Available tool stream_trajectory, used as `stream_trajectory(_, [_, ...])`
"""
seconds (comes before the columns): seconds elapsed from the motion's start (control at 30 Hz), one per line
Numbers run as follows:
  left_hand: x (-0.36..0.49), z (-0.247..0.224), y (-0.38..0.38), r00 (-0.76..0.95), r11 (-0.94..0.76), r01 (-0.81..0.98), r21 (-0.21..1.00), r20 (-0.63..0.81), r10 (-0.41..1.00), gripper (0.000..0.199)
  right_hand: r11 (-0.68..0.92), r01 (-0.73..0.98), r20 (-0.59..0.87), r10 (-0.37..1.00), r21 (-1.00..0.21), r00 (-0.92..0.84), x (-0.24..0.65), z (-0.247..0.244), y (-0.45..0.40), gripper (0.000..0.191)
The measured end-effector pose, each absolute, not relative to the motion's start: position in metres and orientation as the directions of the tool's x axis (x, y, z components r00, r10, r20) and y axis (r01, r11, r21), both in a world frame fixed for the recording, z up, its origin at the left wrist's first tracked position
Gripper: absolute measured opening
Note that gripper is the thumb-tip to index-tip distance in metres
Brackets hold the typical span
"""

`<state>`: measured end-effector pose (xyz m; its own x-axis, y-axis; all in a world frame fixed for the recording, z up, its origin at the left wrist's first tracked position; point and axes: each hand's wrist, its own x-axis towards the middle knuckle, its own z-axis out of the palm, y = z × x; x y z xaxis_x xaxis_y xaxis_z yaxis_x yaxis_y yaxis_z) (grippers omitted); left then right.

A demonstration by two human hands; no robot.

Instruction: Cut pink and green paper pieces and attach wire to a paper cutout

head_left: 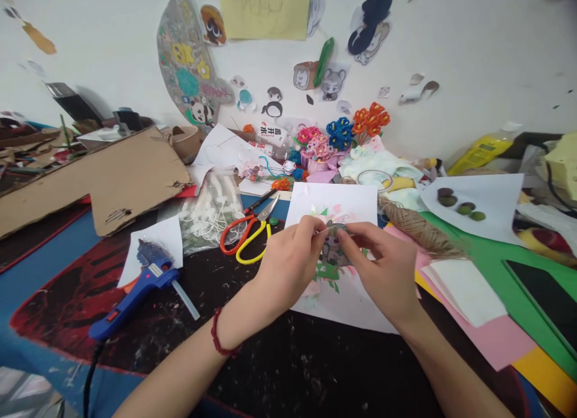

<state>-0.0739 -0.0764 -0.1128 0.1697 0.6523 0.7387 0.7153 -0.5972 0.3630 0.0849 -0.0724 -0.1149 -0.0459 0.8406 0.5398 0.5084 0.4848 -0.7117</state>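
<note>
My right hand (pixel 383 259) pinches a small grey cutout with a cartoon figure (pixel 332 250) between thumb and fingers. Close against its upper left edge, my left hand (pixel 291 256) has its fingertips pressed together on a thin pale strand (pixel 321 231); whether the strand is fixed to the cutout, I cannot tell. Under both hands lies a white sheet of paper (pixel 336 199) strewn with green and pink paper scraps (pixel 328 272). Scissors with red and yellow handles (pixel 246 241) rest just left of the sheet. My fingers hide part of the cutout.
A blue glue gun (pixel 139 289) lies at left, its cord running off the front edge. Behind it are a clear bag of white strings (pixel 216 205) and cardboard (pixel 139 172). Twine (pixel 412 226), coloured paper (pixel 487 340) and a dark phone (pixel 541 298) lie at right. Crafted flowers (pixel 340 133) stand behind.
</note>
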Motion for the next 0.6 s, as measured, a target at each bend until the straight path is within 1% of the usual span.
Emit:
stream_trajectory(0.27, [-0.0736,-0.1135,-0.0771,0.159,-0.585,0.74,0.331,0.76,0.631,0.004,0.542,0.567,0.614,0.786,-0.62,-0.08,0.0845,-0.1153,-0.0735,0.007])
stream_trajectory(0.6, [-0.0737,-0.1145,-0.0773,0.195,-0.61,0.736,0.292,0.773,0.604,0.004,0.625,0.569,0.692,0.71,-0.534,-0.131,0.0847,-0.1154,-0.0737,0.005])
